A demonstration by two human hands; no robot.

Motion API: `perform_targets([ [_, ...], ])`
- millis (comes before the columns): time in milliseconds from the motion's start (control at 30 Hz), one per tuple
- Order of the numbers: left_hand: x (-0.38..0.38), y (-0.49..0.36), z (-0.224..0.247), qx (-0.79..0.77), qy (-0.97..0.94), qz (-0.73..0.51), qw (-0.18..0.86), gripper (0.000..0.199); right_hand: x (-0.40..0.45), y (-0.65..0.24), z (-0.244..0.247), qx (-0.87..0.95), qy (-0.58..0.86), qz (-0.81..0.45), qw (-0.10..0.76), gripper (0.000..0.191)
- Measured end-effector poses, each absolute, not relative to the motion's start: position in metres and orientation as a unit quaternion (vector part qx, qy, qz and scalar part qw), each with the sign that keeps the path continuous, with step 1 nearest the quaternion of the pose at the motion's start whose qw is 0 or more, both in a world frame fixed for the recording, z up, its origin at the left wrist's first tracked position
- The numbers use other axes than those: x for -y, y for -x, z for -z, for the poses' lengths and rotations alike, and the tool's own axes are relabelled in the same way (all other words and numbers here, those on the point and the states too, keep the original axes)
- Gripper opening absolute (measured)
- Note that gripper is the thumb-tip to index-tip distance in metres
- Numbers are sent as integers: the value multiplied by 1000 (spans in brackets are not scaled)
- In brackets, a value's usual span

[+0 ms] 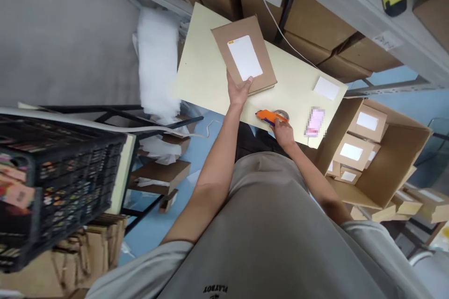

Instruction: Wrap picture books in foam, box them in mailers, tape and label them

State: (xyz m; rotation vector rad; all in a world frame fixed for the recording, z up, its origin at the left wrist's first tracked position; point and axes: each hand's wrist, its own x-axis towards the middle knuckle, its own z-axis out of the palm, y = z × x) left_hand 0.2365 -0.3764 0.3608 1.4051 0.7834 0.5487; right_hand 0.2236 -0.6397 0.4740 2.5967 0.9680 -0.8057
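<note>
A flat brown cardboard box (264, 60) with a white label (244, 57) on top is at the middle of the pale yellow table (199, 56). My left hand (239, 89) grips its near edge, thumb on the top by the label, the other fingers partly hidden. To the right, close to the table's front edge, my right hand (283, 132) is closed around an orange tape dispenser (268, 116). A roll of tape (281, 114) shows behind the dispenser's handle.
A white paper (326, 88) and a blurred pink item (315, 121) lie on the table's right part. An open carton (403, 159) with several labelled boxes stands at right. White wrapping (157, 60) hangs at left, near a black crate (77, 182). Shelved cartons (315, 18) line the back.
</note>
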Motion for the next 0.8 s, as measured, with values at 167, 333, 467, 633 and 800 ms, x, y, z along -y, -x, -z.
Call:
perform_targets([
  [167, 377, -236, -367, -345, -602, -249, 676, 115, 697, -252, -486, -315, -897, 267, 157, 45],
  [333, 371, -230, -379, -353, -614, -227, 668, 114, 680, -330, -481, -362, -901, 198, 134, 53],
  [467, 363, -226, -385, -357, -637, -186, 658, 114, 639, -382, -481, -386, -889, 199, 144, 51],
  [633, 339, -218, -394, -337, -660, -123, 660, 115, 609, -392, -494, -433, -859, 218, 165, 46],
  [800, 295, -201, -411, -304, -730, -35, 611, 110, 587, -352, -494, -475, -822, 259, 177, 52],
])
